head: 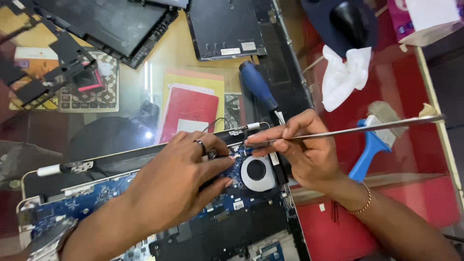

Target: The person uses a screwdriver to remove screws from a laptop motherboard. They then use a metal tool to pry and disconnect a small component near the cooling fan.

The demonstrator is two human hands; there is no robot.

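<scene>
The circuit board (pixel 96 195) is blue w/ small silver parts; the fan (pixel 257 171) is grey w/ black centre; the screwdriver handle (pixel 257 85) is dark blue; the brush (pixel 369 145) is bright blue (bristles grey-brown); the cloth (pixel 344 75) is white.

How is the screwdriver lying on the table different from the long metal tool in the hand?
The screwdriver has a fat blue handle; the metal tool is thin, bare and silvery all along. The screwdriver lies untouched on the glass table, while the right hand pinches the metal tool. The screwdriver looks shorter; the metal tool reaches far out sideways past the blue brush. Both point toward the open laptop, near its round fan.
</scene>
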